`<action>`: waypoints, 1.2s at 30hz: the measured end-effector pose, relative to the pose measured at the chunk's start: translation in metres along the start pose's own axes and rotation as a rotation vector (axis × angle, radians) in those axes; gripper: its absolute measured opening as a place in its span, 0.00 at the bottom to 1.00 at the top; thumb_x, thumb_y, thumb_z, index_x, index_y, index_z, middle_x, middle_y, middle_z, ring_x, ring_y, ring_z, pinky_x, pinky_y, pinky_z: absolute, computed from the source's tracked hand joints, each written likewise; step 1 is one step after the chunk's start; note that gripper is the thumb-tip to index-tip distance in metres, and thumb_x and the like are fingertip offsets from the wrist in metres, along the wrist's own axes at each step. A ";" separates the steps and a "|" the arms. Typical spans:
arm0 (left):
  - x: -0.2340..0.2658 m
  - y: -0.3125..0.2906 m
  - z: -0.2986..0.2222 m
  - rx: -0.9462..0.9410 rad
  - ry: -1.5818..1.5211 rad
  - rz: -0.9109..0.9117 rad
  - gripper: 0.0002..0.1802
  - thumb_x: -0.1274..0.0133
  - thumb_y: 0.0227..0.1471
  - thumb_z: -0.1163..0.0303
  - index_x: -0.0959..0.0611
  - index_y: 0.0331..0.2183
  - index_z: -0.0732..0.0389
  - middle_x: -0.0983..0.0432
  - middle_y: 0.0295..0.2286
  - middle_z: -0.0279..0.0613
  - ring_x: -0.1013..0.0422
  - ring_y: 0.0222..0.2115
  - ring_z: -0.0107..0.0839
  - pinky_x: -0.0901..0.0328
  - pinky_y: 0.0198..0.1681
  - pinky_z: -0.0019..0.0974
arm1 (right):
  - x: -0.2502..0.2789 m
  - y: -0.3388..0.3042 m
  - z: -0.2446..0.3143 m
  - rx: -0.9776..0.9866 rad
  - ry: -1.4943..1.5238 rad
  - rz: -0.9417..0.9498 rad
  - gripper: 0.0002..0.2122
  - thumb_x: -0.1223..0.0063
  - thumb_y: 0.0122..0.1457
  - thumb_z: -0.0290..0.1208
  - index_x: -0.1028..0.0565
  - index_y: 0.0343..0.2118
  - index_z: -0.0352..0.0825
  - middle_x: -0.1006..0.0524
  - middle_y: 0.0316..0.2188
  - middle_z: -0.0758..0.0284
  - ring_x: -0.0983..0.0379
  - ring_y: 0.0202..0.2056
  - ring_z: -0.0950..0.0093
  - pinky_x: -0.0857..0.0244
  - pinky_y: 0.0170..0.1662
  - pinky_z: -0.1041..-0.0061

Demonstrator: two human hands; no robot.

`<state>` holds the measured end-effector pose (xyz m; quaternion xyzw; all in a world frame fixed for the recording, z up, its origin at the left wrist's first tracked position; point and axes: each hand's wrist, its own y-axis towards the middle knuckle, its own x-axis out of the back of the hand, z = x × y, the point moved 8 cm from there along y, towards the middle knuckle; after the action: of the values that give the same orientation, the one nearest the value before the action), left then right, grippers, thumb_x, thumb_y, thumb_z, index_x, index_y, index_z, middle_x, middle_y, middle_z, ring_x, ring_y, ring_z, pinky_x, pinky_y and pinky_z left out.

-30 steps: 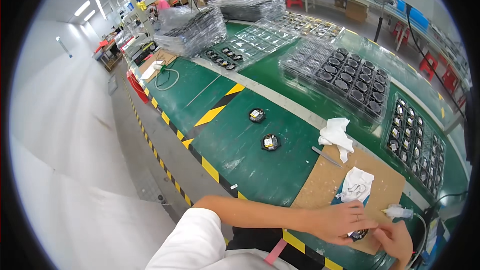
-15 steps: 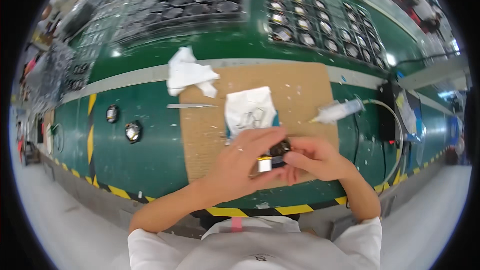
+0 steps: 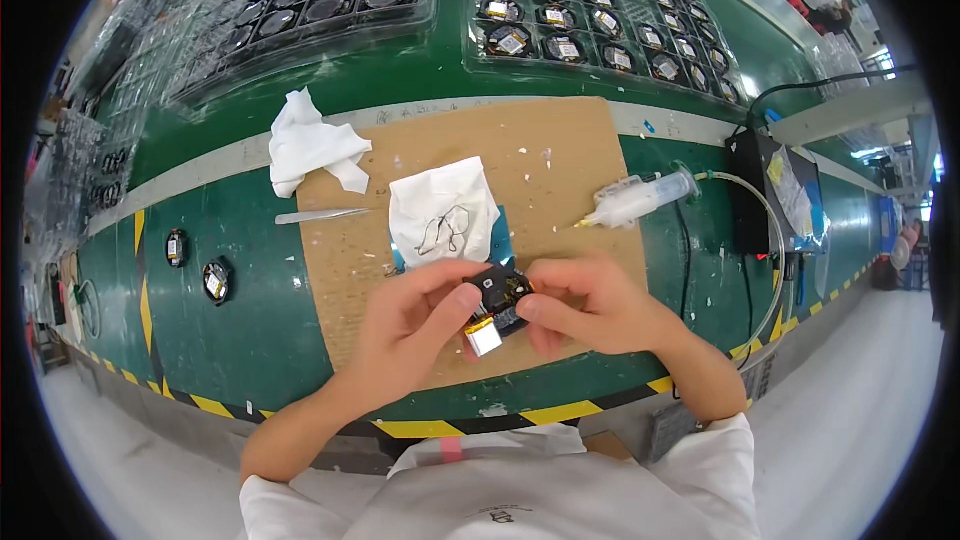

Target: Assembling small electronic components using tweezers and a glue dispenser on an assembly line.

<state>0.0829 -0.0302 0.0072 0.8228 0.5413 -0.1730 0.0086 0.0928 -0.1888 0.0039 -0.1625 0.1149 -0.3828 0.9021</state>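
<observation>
Over the front of a cardboard sheet [image 3: 560, 140], both hands hold a small black round electronic housing [image 3: 497, 290]. A silver battery pouch with yellow tape [image 3: 484, 337] hangs from its lower side. My left hand [image 3: 415, 320] grips the housing's left edge, its thumb on top. My right hand [image 3: 595, 305] pinches the right edge between thumb and fingers; some fingertips are hidden beneath. Just beyond the hands lies a white cloth [image 3: 435, 190] bearing thin dark loops [image 3: 445, 230], with a blue piece [image 3: 502, 238] showing under it.
Crumpled white cloth [image 3: 312, 150] and tweezers [image 3: 322, 215] lie left; a syringe [image 3: 640, 202] with a hose leads toward a black box [image 3: 752, 195] at right. Two round devices [image 3: 176, 248] sit far left. Clear trays [image 3: 450, 50] of round parts stand at the back.
The housing has turned so its black face and the battery show more plainly. My left hand has opened its cover over it, thumb now on top. The whole view has shifted rightward.
</observation>
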 end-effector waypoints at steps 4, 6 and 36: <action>0.008 -0.001 0.007 0.093 -0.067 -0.119 0.15 0.50 0.68 0.71 0.20 0.49 0.71 0.20 0.39 0.40 0.24 0.37 0.23 0.25 0.37 0.30 | 0.000 -0.026 0.053 0.656 -0.946 -0.696 0.13 0.27 0.51 0.31 0.21 0.37 0.36 0.21 0.27 0.68 0.25 0.25 0.77 0.33 0.26 0.79; 0.011 0.000 0.007 0.087 -0.059 -0.148 0.15 0.49 0.67 0.71 0.19 0.49 0.72 0.20 0.39 0.39 0.24 0.38 0.24 0.24 0.38 0.31 | -0.012 -0.032 0.056 0.800 -1.027 -0.657 0.17 0.24 0.45 0.32 0.20 0.38 0.37 0.21 0.28 0.68 0.25 0.25 0.76 0.33 0.26 0.79; 0.003 0.001 0.004 0.117 0.079 -0.058 0.09 0.51 0.67 0.74 0.24 0.41 0.72 0.20 0.31 0.40 0.19 0.30 0.25 0.26 0.32 0.28 | -0.009 -0.018 0.036 0.589 -0.608 -0.530 0.15 0.31 0.53 0.20 0.17 0.44 0.35 0.24 0.34 0.68 0.25 0.30 0.79 0.31 0.26 0.80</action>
<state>0.0840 -0.0284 0.0023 0.8121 0.5537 -0.1719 -0.0661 0.0862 -0.1868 0.0445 -0.0289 -0.3116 -0.5504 0.7740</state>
